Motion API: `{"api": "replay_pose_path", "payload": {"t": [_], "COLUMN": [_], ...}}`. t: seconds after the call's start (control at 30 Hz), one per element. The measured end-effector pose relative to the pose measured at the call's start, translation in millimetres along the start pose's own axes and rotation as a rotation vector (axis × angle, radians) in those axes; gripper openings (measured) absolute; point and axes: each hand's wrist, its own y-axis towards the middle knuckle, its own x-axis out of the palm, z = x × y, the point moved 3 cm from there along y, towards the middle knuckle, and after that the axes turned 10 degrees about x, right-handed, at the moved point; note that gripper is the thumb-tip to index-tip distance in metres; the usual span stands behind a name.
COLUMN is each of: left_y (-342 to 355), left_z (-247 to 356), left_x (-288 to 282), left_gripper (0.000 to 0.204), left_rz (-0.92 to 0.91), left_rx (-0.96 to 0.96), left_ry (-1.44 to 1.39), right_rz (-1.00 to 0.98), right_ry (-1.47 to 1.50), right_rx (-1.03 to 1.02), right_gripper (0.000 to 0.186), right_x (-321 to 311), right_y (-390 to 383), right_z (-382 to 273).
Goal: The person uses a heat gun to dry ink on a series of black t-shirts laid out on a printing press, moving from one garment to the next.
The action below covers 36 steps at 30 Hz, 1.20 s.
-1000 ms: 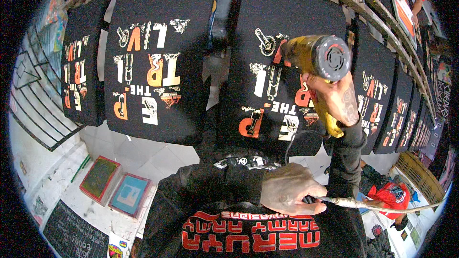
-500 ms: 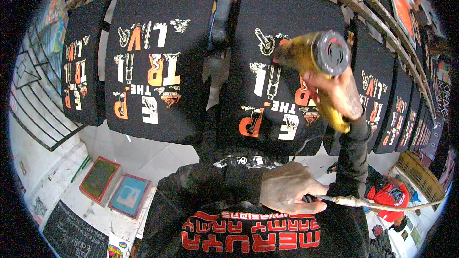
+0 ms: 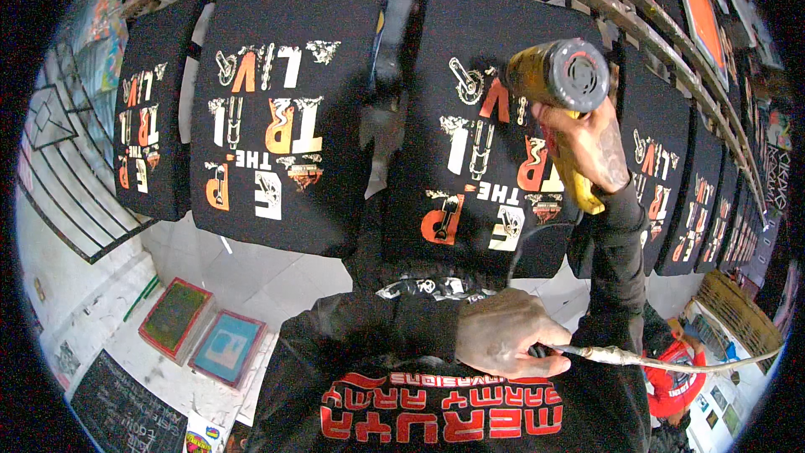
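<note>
My right hand (image 3: 594, 144) is wrapped round the handle of a yellow heat gun (image 3: 537, 65) with a grey vented rear cap. The gun is held over a black T-shirt (image 3: 511, 13) with an orange and white print, and its nozzle points down toward the upper lettering. The nozzle tip is partly hidden by the gun's body. Close to my chest, my left hand (image 3: 507, 334) is closed on a power cord (image 3: 620, 356). That cord runs off to the right, and a thin stretch of it curves up toward the gun.
More printed black T-shirts (image 3: 281, 13) lie in a row on both sides, along wooden rails (image 3: 646, 13). Two framed screens (image 3: 228, 348) rest at the lower left, near a metal grille (image 3: 84, 193). At the lower right is a person in red (image 3: 677, 384), beside a woven basket (image 3: 738, 310).
My right hand has moved the heat gun slightly away from me over the shirt. My left hand stays on the cord. The person in red at the lower right has shifted posture.
</note>
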Motion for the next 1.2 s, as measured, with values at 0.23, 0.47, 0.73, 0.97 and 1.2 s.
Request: {"api": "replay_pose_path", "payload": {"t": [0.23,0.47,0.73,0.97,1.2], "left_y": [-2,-1,-6,-12,-32], "left_z": [2,3,13,24,21], "left_x": [1,5,8,10,23], "left_gripper": [0.035,0.034,0.039,0.036,0.037], "left_rz": [0.034,0.008,-0.028,-0.033,-0.307], "left_rx": [-0.017,-0.035,-0.052,0.081,-0.047], "left_ry": [-0.005,0.017,0.014,0.078,0.107], "right_rz": [-0.143,0.025,0.111,0.011,0.078], "right_ry": [0.149,0.163,0.018,0.395,0.364], "right_rx": [0.138,0.010,-0.073,0.418,0.487], "right_gripper": [0.039,0.048,0.050,0.031,0.058], "right_x": [4,-5,18,20,69], "right_y": [-7,-2,-68,-158,-225], "right_z": [-3,-2,0,15,18]}}
